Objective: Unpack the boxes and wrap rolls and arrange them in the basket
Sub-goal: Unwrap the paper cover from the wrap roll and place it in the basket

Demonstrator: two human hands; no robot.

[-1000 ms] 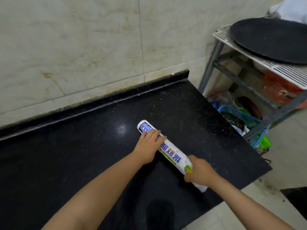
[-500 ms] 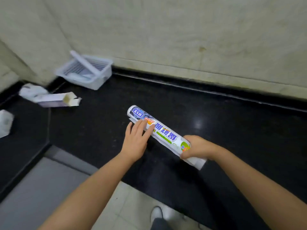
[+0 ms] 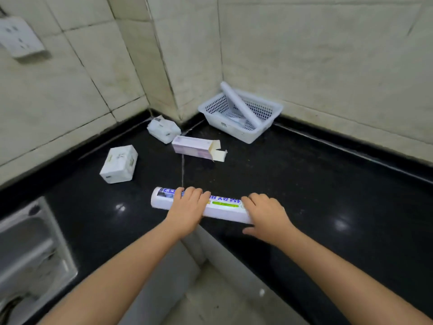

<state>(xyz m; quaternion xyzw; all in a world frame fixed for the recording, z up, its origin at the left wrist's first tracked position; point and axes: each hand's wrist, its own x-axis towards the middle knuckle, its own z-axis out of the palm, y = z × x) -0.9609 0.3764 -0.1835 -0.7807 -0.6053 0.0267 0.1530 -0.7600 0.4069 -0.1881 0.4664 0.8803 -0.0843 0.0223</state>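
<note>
A white wrap roll (image 3: 222, 206) with blue and green print lies across the black counter (image 3: 304, 184) near its front edge. My left hand (image 3: 188, 207) grips the roll's left half from above. My right hand (image 3: 266, 213) holds its right end, fingers curled over it. A white perforated basket (image 3: 250, 134) sits in the back corner, with a plain white roll (image 3: 240, 104) leaning in it and flat items beneath. An opened long purple-white box (image 3: 194, 147) lies left of the basket. Two white packs (image 3: 119, 164) (image 3: 163, 129) rest further left.
A steel sink (image 3: 30, 254) is set into the counter at the left. Tiled walls meet behind the basket, with a white socket (image 3: 20, 37) on the left wall. Tiled floor shows below the counter's inner corner.
The view has swung left from the counter's right end to the corner, bringing basket, box and packs into sight. Both hands have stayed on the printed roll, now lying level across the view.
</note>
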